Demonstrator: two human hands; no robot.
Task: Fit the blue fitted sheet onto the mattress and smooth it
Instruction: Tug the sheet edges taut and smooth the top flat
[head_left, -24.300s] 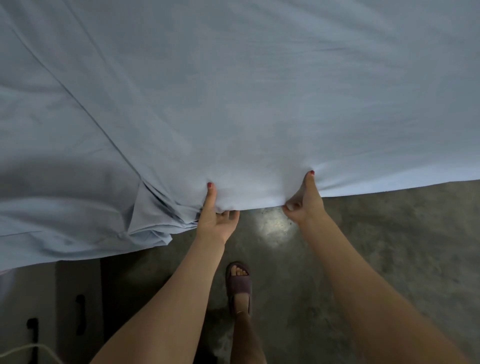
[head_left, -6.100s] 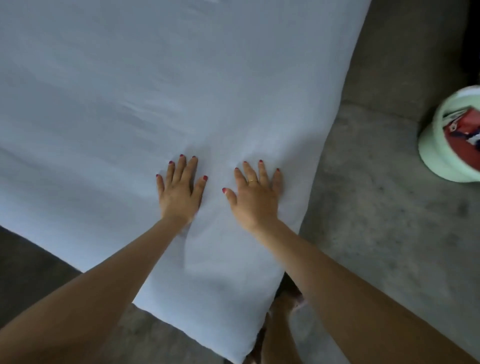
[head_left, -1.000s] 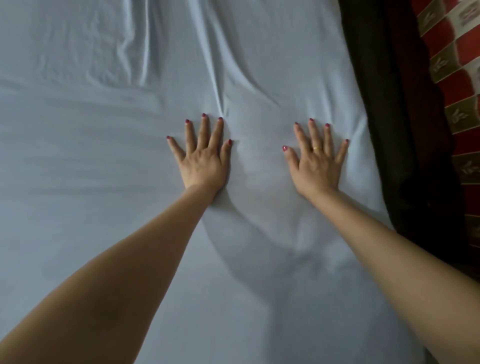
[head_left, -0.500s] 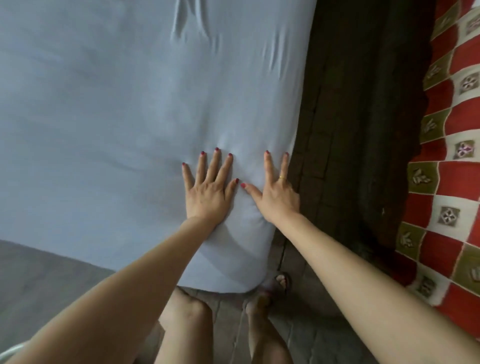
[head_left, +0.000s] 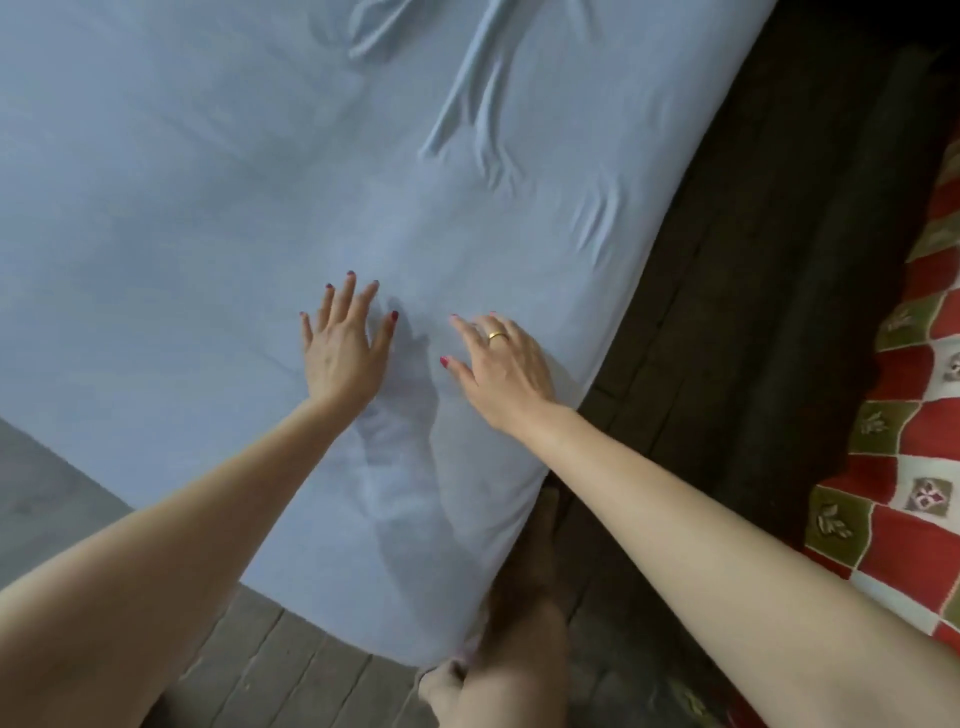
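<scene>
Blue fitted sheet (head_left: 197, 218) covers the mattress top and wraps over its near corner, seen from the head cam looking down. Left hand (head_left: 340, 349) lies flat on the sheet, palm down, fingers (head_left: 344, 293) straight and spread wide, holding nothing. Right hand (head_left: 503, 366) rests just beside it, closer to the mattress's right edge, palm down w/ fingers straight and loosely together, angled toward the left hand; a gold ring (head_left: 497, 335) sits on one finger. Nails on both hands are painted red. The two hands are near each other but apart, w/ a shadowed strip of fabric between them. Sheet around and below the hands looks mostly smooth; a cluster of wrinkles (head_left: 467, 109) runs up the cloth well beyond the fingertips, and a smaller set of creases (head_left: 592, 218) sits near the right edge. Both bare forearms reach in from the bottom of the frame. Person's bare leg (head_left: 519, 649) stands at the mattress corner on a dark plank floor (head_left: 727, 312). A red, white and olive patterned mat (head_left: 914, 467) lies at far right, well apart from the bed. Grey floor (head_left: 41, 478) shows at lower left.
</scene>
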